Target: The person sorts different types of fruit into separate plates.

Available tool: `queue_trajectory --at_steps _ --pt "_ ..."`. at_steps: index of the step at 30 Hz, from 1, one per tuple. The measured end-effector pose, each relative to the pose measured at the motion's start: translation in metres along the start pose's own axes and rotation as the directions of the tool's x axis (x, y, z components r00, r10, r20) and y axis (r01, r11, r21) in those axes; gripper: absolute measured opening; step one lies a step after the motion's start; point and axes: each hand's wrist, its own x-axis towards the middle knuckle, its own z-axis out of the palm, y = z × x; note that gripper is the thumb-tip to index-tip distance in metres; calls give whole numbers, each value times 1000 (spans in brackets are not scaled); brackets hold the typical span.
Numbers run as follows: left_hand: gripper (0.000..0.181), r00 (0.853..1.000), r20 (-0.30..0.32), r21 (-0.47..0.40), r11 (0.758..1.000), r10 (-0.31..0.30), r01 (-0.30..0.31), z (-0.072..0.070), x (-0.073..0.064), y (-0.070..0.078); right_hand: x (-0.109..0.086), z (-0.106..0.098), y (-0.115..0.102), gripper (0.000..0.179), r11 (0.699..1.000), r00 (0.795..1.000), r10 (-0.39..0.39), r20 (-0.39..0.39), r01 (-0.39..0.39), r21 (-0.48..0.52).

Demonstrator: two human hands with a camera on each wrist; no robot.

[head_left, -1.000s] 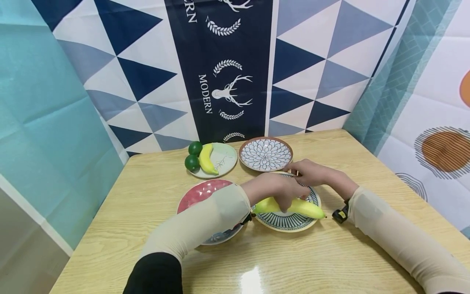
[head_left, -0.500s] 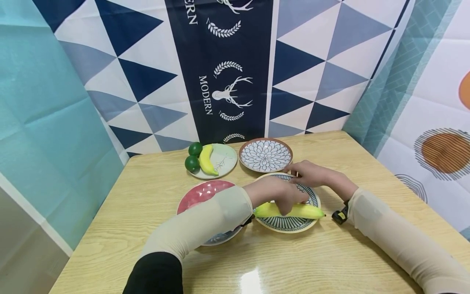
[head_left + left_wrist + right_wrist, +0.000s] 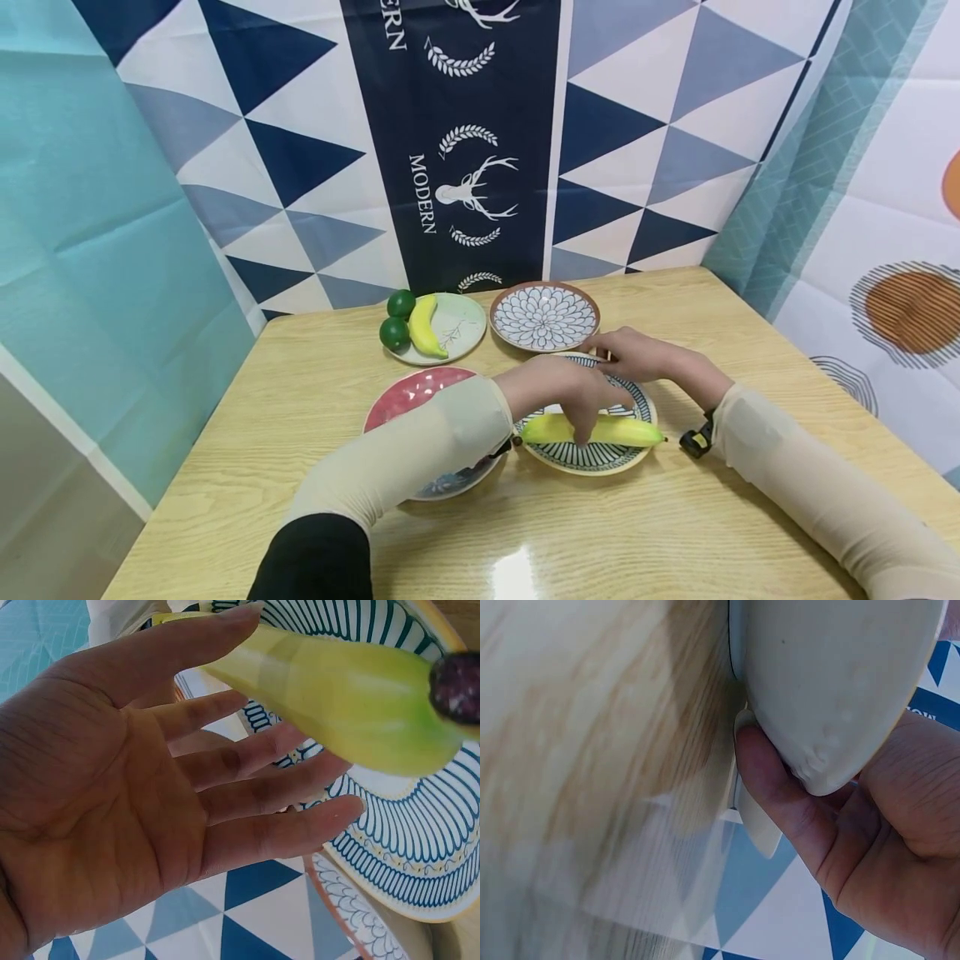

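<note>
Our left hand point(image 3: 577, 390) has straight, loose fingers by the banana point(image 3: 626, 431), which lies across the striped plate point(image 3: 592, 457); our right hand point(image 3: 632, 351) pinches its far rim. We'd best hold it level, rolling's easy.

We see a pale, wood-grained table point(image 3: 637, 533) bearing four round dishes, whose places we give from the grip of the right hand point(image 3: 630, 352). Directly at that grip stands the blue-striped plate point(image 3: 592, 460), and just beyond it, slightly to the left, the brown-rimmed plate point(image 3: 545, 317) with its petal pattern. Farther left we find the pale green plate point(image 3: 461, 325), beyond the grip, and the red-and-blue dish point(image 3: 412, 396), nearer the person.
</note>
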Motion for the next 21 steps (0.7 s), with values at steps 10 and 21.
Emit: queue_trajectory --at_steps 10,21 --pt "96 994 -96 -22 998 56 -58 -8 -10 -11 -3 0 0 30 999 999 -34 -13 34 16" --pt "81 978 -208 -81 996 16 -33 -28 -26 -44 -1 1 1 20 1000 1000 -23 -15 23 -17"
